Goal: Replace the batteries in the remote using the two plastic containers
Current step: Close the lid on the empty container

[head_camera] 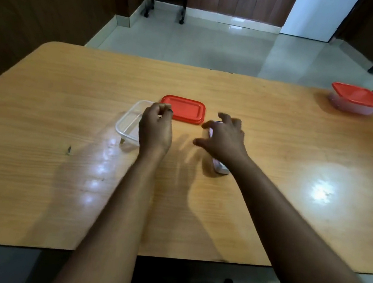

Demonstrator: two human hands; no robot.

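Bench (271, 149): wooden top, glossy, with two bright light reflections, one left of centre and one at right.

Open container (128, 124): clear plastic, rectangular, lid off, standing left of centre on the bench. Contents cannot be made out; the left hand covers its right edge.

Red lid (184, 109): lying flat on the bench just beyond and to the right of the open container, near it or touching at one corner.

Closed container (356, 99): clear body with red lid fitted, at the far right corner of the bench, well apart from everything else.

Remote (218, 167): pale, lying flat right of centre, long axis running roughly away from the person. Only its near end and a sliver near the fingers show.

Left hand (156, 129): raised over the right edge of the open container, grip curled tight with fingertips pinched together; a small dark item, possibly a battery, seems to sit between them, though blur leaves this uncertain.

Right hand (223, 135): blurred, above the far part of the remote, grip spread wide, fingers splayed, holding nothing.
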